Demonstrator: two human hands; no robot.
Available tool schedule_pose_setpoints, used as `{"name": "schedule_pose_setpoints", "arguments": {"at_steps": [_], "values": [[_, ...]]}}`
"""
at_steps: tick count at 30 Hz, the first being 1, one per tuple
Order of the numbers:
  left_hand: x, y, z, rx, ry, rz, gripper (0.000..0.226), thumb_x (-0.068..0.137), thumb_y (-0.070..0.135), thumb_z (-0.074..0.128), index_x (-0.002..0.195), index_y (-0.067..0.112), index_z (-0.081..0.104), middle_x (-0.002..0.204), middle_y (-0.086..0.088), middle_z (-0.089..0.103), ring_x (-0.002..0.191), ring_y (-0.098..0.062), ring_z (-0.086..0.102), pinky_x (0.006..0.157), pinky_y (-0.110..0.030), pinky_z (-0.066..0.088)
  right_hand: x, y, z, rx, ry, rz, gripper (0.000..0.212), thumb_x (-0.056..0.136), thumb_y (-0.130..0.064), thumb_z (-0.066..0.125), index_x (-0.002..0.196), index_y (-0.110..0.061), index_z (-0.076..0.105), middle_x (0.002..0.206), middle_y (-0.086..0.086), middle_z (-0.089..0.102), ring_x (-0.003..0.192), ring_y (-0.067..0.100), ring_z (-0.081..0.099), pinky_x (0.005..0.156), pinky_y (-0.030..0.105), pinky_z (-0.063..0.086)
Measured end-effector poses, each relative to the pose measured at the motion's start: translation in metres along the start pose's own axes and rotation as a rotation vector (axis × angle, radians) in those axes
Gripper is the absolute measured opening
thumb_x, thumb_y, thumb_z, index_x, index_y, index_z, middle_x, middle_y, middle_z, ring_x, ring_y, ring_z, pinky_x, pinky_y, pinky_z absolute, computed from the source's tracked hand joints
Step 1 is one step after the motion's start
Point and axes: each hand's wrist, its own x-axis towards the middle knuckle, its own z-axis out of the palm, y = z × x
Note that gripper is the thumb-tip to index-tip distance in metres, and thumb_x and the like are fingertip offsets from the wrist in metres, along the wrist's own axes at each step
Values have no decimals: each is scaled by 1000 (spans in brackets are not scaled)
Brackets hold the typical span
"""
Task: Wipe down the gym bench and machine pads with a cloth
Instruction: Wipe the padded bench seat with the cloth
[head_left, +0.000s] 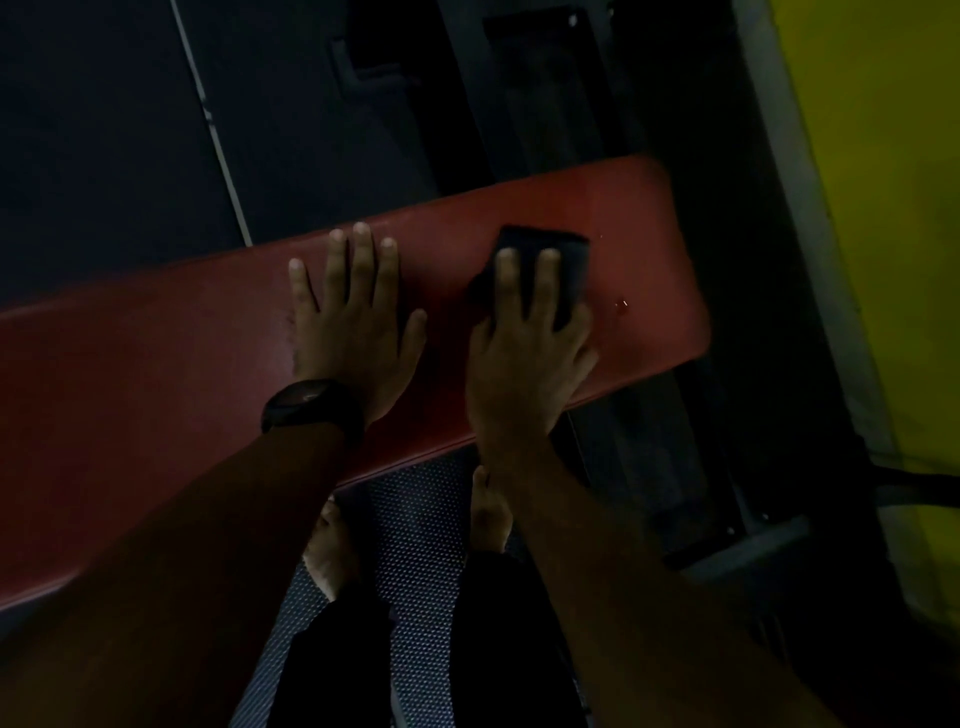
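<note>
The red padded bench (156, 374) runs with its long axis from lower left to upper right, its rounded end pointing toward the upper right. Near that end lies the cloth (574, 270), a dark, flat rectangle with its long side set across the pad's width. The right hand (524, 364) presses it down with two straight fingers on top, the other fingers hidden, while the left hand (353, 332) rests flat and spread on the pad beside it.

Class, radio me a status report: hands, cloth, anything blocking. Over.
Left hand flat on bench, open. Right hand presses cloth near bench end. No obstruction seen.
</note>
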Motion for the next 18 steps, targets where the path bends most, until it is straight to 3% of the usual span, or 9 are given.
{"name": "schedule_pose_setpoints", "arguments": {"at_steps": [3, 5, 7, 10, 12, 15, 18], "values": [[-3, 1, 2, 14, -16, 3, 74, 101, 51, 24, 161, 8, 12, 169, -15, 7, 157, -33, 1, 121, -64, 2, 5, 10, 12, -86, -63, -384, 60, 92, -39, 46, 151, -39, 43, 161, 1, 37, 130, 41, 47, 86, 54, 48], [-6, 3, 3, 23, -8, 5, 74, 102, 50, 26, 161, 9, 12, 170, -15, 7, 157, -32, 1, 121, -64, 2, 30, 27, 11, -159, -34, -572, 65, 90, -38, 54, 153, -41, 39, 163, 0, 34, 132, 39, 45, 87, 53, 48], [-10, 5, 3, 24, -10, 15, 74, 101, 50, 26, 161, 9, 12, 170, -15, 7, 157, -32, 1, 121, -64, 3, 48, 44, 8, -164, -21, -478, 71, 89, -35, 61, 154, -43, 33, 166, -1, 28, 137, 39, 40, 93, 54, 46], [-13, 6, 3, 21, -8, 24, 74, 102, 51, 26, 161, 10, 12, 170, -15, 7, 157, -32, 2, 121, -64, 3, 34, 52, 12, -55, 29, 18, 69, 94, -38, 56, 157, -42, 28, 168, -2, 20, 140, 39, 35, 99, 56, 41], [-15, 7, 4, 25, -9, 36, 74, 102, 51, 26, 161, 10, 12, 169, -15, 8, 157, -32, 2, 121, -64, 4, 6, 40, 15, -43, 80, 162, 68, 94, -37, 55, 157, -40, 30, 168, -1, 22, 139, 40, 37, 97, 59, 42], [-17, 8, 5, 46, -19, 46, 74, 102, 51, 24, 161, 10, 10, 169, -16, 6, 156, -33, 2, 120, -66, 5, -36, 21, 23, -16, 65, 59, 67, 91, -38, 53, 155, -37, 35, 165, 1, 29, 135, 41, 41, 92, 58, 46], [-18, 9, 6, 50, -13, 52, 73, 101, 50, 23, 161, 10, 12, 169, -16, 8, 156, -34, 3, 120, -67, 7, -31, 28, 24, -39, 50, -332, 61, 91, -39, 50, 152, -38, 42, 162, 1, 37, 131, 40, 45, 88, 54, 47]]}}
